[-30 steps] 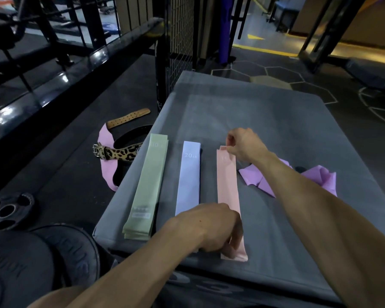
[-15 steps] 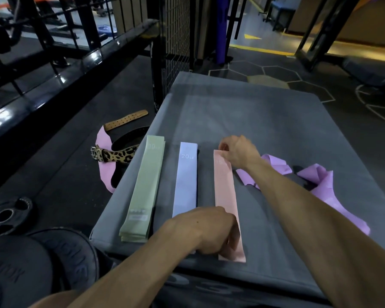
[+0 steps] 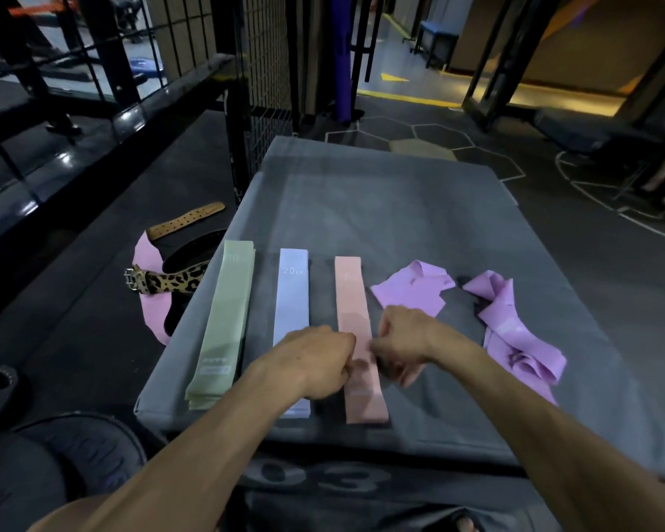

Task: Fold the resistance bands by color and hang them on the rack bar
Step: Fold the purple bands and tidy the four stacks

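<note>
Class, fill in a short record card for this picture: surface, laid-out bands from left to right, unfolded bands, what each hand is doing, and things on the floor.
surface: grey padded box
laid-out bands: green band, blue band, peach band, side by side, apart
unfolded bands: purple bands, crumpled to the right of the peach band
left hand: fingers curled, at the peach band's left edge
right hand: curled over the peach band, blurred
floor: leopard-print belt, pink band, left of the box
</note>
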Demonstrator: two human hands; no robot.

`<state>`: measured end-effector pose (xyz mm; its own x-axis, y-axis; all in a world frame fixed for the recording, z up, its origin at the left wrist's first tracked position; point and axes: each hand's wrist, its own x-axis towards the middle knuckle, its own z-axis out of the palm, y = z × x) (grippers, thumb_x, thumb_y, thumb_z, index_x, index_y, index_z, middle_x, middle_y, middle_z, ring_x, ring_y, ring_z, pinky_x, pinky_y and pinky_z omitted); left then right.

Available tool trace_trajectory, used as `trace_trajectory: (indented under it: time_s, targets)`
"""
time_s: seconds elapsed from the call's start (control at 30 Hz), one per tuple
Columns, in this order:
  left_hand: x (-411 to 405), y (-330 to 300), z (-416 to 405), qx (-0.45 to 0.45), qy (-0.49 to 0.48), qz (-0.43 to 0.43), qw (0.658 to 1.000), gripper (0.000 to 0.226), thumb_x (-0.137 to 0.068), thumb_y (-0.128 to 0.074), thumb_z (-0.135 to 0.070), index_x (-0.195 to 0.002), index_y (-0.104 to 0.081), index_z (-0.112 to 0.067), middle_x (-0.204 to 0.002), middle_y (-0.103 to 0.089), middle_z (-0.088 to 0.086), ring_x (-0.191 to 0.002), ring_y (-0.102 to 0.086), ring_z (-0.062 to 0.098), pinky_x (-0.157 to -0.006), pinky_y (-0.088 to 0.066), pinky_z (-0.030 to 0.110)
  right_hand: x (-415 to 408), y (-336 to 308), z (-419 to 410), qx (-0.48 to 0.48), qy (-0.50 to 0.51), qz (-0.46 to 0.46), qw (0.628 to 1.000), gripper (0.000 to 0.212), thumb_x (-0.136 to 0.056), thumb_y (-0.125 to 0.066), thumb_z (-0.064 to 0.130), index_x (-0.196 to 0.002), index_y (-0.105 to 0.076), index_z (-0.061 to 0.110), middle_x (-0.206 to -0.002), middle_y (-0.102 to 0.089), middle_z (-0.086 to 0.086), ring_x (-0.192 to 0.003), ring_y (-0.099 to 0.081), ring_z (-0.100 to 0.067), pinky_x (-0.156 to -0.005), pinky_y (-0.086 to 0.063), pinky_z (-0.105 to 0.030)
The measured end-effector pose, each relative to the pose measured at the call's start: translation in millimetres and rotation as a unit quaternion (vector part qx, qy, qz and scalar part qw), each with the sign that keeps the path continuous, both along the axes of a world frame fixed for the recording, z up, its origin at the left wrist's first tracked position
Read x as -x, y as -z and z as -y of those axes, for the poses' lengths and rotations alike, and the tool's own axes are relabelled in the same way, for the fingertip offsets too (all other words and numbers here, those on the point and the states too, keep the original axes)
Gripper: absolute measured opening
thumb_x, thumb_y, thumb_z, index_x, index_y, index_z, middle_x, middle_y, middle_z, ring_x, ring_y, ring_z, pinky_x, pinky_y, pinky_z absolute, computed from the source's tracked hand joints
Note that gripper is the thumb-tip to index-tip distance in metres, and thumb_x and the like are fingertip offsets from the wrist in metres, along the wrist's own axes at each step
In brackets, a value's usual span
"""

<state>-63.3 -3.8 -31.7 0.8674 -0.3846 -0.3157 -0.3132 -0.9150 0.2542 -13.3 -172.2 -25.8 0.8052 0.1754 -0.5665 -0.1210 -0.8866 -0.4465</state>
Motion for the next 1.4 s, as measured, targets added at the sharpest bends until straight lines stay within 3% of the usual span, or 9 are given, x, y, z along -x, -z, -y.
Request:
trace_trajectory:
  time_s: [0.3,0.47,0.57,0.7,0.8,0.97,1.13,1.27,1.4]
  targets:
    - [10,4,17,-0.055,0.01,0.034,0.998,0.019,-0.099,-0.05,-0.032,-0.111,-0.051,-0.017,-0.112,-0.059,0.012,-0.103,-0.059,0.034,-0.073,-0.038,0.036,29,20,27,-0.152,0.109,-0.027,0.982,0.026,-0.094,-0.064,0.016,-0.115,-0.05,0.01,-0.082,-0.071,-0.02,-0.057,-0.068,-0.024,-0.062,-0.06,-0.037]
    - [0,-4,21,-0.039,-0.013,0.038,0.998,0.018,-0.099,-0.051,-0.033,-0.108,-0.058,-0.018,-0.107,-0.061,0.007,-0.095,-0.059,0.028,-0.082,-0.05,0.038,-14,37,74,0.104,0.039,0.293,0.95,0.037,-0.082,-0.066,0.026,-0.118,-0.058,0.022,-0.111,-0.069,-0.006,-0.094,-0.065,-0.028,-0.085,-0.054,-0.037]
    - [-8,-6,25,-0.026,-0.024,0.044,0.998,0.016,-0.097,-0.052,-0.033,-0.105,-0.06,-0.021,-0.105,-0.063,0.004,-0.096,-0.059,0.027,-0.086,-0.051,0.039,-32,50,82,0.142,0.003,0.307,0.941,0.044,-0.076,-0.063,0.034,-0.119,-0.059,0.025,-0.118,-0.059,-0.006,-0.104,-0.059,-0.035,-0.09,-0.051,-0.044]
    - [-18,-6,32,-0.011,-0.027,0.046,0.999,0.015,-0.096,-0.052,-0.034,-0.103,-0.061,-0.024,-0.106,-0.064,0.002,-0.099,-0.06,0.026,-0.084,-0.05,0.036,-43,61,82,0.148,0.027,0.341,0.928,0.016,-0.083,-0.053,0.029,-0.091,-0.065,0.022,-0.095,-0.063,-0.005,-0.088,-0.062,-0.031,-0.077,-0.053,-0.041]
    - [-25,-6,36,-0.011,-0.028,0.044,0.999,0.018,-0.097,-0.051,-0.039,-0.105,-0.061,-0.027,-0.11,-0.064,0.001,-0.101,-0.06,0.026,-0.086,-0.049,0.036,-44,62,87,0.144,0.045,0.387,0.91,0.019,-0.093,-0.049,0.021,-0.085,-0.064,0.015,-0.089,-0.065,-0.006,-0.084,-0.064,-0.028,-0.074,-0.051,-0.038]
    - [-33,-10,37,0.004,-0.037,0.071,0.997,0.014,-0.096,-0.051,-0.046,-0.098,-0.058,-0.033,-0.107,-0.065,-0.005,-0.1,-0.061,0.022,-0.079,-0.047,0.034,-35,18,95,-0.115,0.18,0.378,0.901,0.012,-0.098,-0.053,0.021,-0.091,-0.061,0.019,-0.081,-0.058,0.002,-0.073,-0.052,-0.014,-0.067,-0.039,-0.028]
    - [-36,-16,37,0.094,-0.072,0.163,0.98,0.013,-0.096,-0.052,-0.031,-0.108,-0.058,-0.032,-0.109,-0.067,-0.008,-0.098,-0.063,0.021,-0.083,-0.055,0.039,-6,-47,101,-0.424,0.292,0.324,0.794,0.019,-0.087,-0.055,0.023,-0.069,-0.056,0.015,-0.073,-0.057,-0.009,-0.074,-0.057,-0.024,-0.072,-0.054,-0.044]
    - [-34,-20,49,0.335,-0.081,0.158,0.925,0.05,-0.091,-0.07,-0.027,-0.135,-0.048,-0.028,-0.124,-0.057,-0.011,-0.102,-0.06,0.007,-0.086,-0.053,0.029,24,-83,109,-0.493,0.257,0.334,0.761,0.026,-0.096,-0.05,0.014,-0.07,-0.053,0.016,-0.064,-0.06,-0.005,-0.067,-0.062,-0.027,-0.073,-0.057,-0.06]
    - [-21,-29,70,0.471,-0.031,0.059,0.879,0.08,-0.079,-0.08,-0.039,-0.147,-0.04,-0.029,-0.14,-0.051,-0.017,-0.125,-0.051,-0.002,-0.101,-0.048,0.026,40,-99,112,-0.528,0.233,0.339,0.743,0.024,-0.1,-0.046,0.007,-0.076,-0.049,0.008,-0.06,-0.055,-0.003,-0.056,-0.059,-0.021,-0.055,-0.054,-0.035]
